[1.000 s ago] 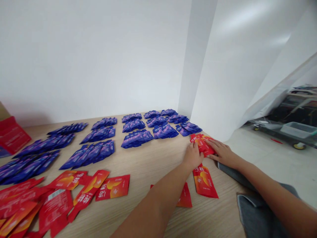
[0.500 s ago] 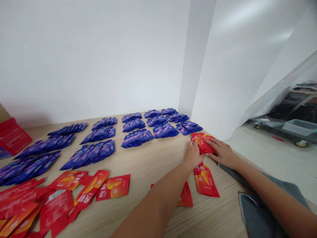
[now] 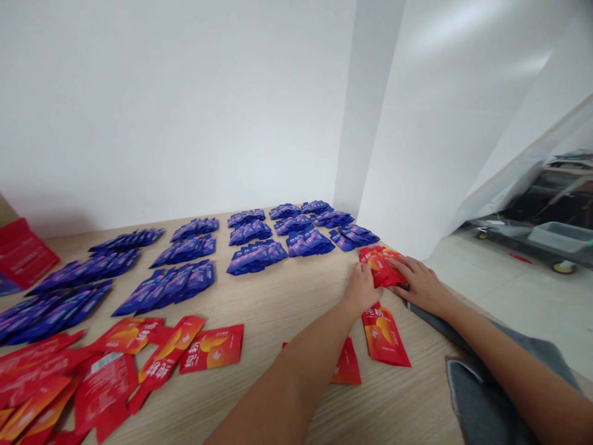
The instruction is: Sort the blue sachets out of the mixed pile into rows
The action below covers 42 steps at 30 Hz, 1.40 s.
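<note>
A small overlapping pile of red sachets [image 3: 380, 267] lies at the right end of the wooden table. My left hand [image 3: 362, 289] is closed on the left and near edge of this pile. My right hand [image 3: 424, 285] grips its right side, fingers over the top and thumb by the near edge. Just below the hands lies a single red sachet [image 3: 384, 334] with an orange fruit print. Another red sachet [image 3: 347, 366] is partly hidden under my left forearm.
Rows of fanned purple sachets [image 3: 257, 255] run along the back. Loose red sachets [image 3: 106, 389] are heaped at front left, beside a red box [image 3: 25, 256]. A grey cloth [image 3: 486, 395] lies at the right edge. White walls close off the back; a wheeled cart [image 3: 523, 238] stands beyond.
My right hand has shifted very slightly rightward along the red sachets, and the pile has moved a little with it. Both hands stay at the pile.
</note>
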Each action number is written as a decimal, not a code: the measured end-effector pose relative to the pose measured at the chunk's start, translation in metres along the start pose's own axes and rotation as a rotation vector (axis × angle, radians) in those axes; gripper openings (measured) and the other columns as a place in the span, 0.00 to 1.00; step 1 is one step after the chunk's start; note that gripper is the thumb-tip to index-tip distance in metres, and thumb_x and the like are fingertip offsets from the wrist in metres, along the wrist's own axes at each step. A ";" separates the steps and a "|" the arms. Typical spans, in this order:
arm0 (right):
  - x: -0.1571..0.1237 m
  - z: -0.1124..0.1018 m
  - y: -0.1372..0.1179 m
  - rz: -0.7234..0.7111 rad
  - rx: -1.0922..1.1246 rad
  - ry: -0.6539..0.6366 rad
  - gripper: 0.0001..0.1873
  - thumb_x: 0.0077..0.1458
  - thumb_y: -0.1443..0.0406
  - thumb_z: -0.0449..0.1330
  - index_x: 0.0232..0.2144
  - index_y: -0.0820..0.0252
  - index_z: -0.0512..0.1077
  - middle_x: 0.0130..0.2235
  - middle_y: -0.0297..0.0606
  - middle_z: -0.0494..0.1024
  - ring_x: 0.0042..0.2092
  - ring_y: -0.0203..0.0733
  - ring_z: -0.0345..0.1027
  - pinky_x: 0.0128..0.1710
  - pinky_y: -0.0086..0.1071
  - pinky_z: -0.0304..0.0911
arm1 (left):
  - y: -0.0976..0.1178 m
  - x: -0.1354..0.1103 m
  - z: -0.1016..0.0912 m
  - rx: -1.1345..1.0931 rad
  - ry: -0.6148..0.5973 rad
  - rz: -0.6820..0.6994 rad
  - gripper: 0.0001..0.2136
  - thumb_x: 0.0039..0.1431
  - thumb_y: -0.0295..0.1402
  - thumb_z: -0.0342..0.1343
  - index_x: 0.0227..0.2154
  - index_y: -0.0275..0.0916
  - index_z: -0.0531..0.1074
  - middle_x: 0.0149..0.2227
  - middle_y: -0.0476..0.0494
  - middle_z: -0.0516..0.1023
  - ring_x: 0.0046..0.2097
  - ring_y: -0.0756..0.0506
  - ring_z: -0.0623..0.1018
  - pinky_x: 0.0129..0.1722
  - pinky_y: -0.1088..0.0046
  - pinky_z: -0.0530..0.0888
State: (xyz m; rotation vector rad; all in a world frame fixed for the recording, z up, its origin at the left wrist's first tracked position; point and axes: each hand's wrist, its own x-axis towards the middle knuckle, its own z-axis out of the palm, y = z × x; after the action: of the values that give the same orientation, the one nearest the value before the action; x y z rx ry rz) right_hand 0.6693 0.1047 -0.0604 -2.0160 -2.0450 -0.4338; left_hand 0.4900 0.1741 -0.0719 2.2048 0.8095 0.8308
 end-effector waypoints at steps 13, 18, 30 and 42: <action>-0.001 0.031 0.031 -0.066 0.050 0.226 0.26 0.52 0.65 0.51 0.54 0.64 0.65 0.51 0.54 0.72 0.51 0.55 0.68 0.51 0.49 0.65 | -0.004 0.001 0.001 -0.022 -0.022 0.081 0.11 0.47 0.24 0.59 0.33 0.38 0.65 0.44 0.38 0.68 0.51 0.39 0.68 0.55 0.58 0.66; -0.007 0.022 0.026 -0.067 0.033 0.211 0.28 0.50 0.65 0.51 0.54 0.66 0.65 0.52 0.54 0.72 0.52 0.56 0.67 0.52 0.49 0.64 | -0.007 0.002 0.002 -0.052 -0.014 0.090 0.12 0.47 0.20 0.54 0.34 0.39 0.66 0.44 0.39 0.68 0.50 0.41 0.68 0.55 0.61 0.66; -0.014 0.012 0.007 -0.070 0.034 0.296 0.20 0.57 0.66 0.48 0.48 0.67 0.71 0.47 0.54 0.76 0.48 0.53 0.70 0.48 0.47 0.66 | -0.007 0.003 0.002 -0.076 -0.004 0.085 0.12 0.48 0.21 0.57 0.37 0.36 0.67 0.44 0.38 0.68 0.49 0.41 0.69 0.53 0.61 0.67; -0.002 0.016 0.012 0.105 0.087 0.314 0.15 0.51 0.67 0.52 0.41 0.64 0.74 0.39 0.51 0.76 0.42 0.54 0.70 0.43 0.47 0.66 | -0.008 0.004 0.002 -0.096 -0.050 0.116 0.14 0.48 0.19 0.53 0.39 0.37 0.68 0.44 0.40 0.69 0.50 0.43 0.70 0.54 0.64 0.67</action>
State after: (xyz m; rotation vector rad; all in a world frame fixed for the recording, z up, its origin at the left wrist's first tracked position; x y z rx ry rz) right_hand 0.6824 0.1094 -0.0756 -1.8589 -1.7322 -0.5878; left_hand 0.4911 0.1812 -0.0779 2.1947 0.6095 0.8489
